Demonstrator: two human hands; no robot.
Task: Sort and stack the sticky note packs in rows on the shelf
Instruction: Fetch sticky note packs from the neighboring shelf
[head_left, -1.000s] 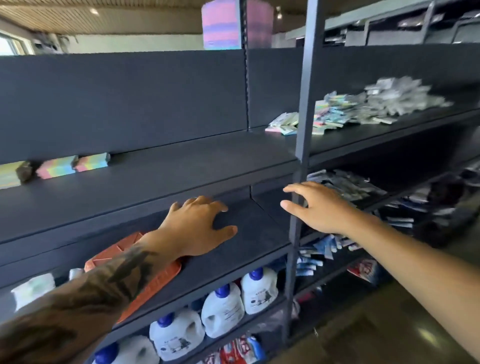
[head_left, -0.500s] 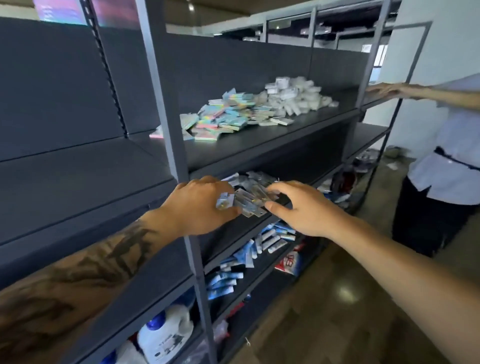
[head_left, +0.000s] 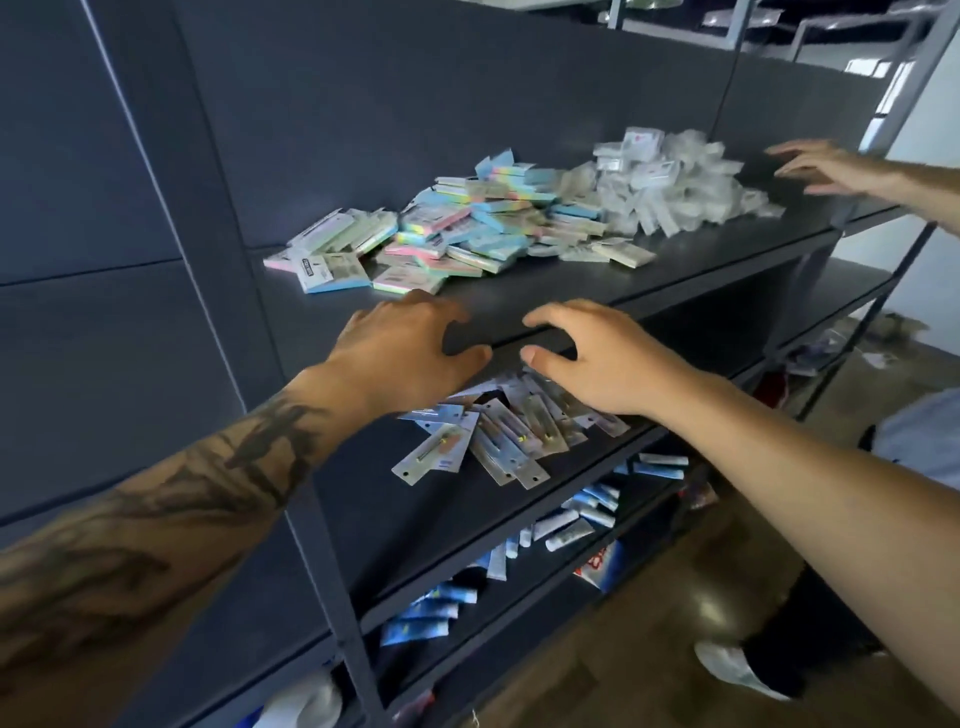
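Packs (head_left: 457, 228) of pastel sticky notes lie in a loose heap at upper centre of the frame, on the top shelf (head_left: 545, 306); they are too many and too overlapped to count. Their long axes run every way, though several at the heap's left end point up and to the right, and most lie flat or lean on one another. Right of them, touching the heap, sits a second pile of white packets (head_left: 670, 176), also beyond counting. Both of the wearer's hands hover at centre frame by the shelf's front edge, holding nothing: the left hand (head_left: 400, 348) has its fingers loosely spread and bent, just below the nearest packs, and the right hand (head_left: 597, 358) likewise has fingers apart and curved. Below them, on the next shelf, lies a scatter of grey blister cards (head_left: 493, 436). A third hand (head_left: 826, 169), another person's, reaches in at upper right with fingers spread.
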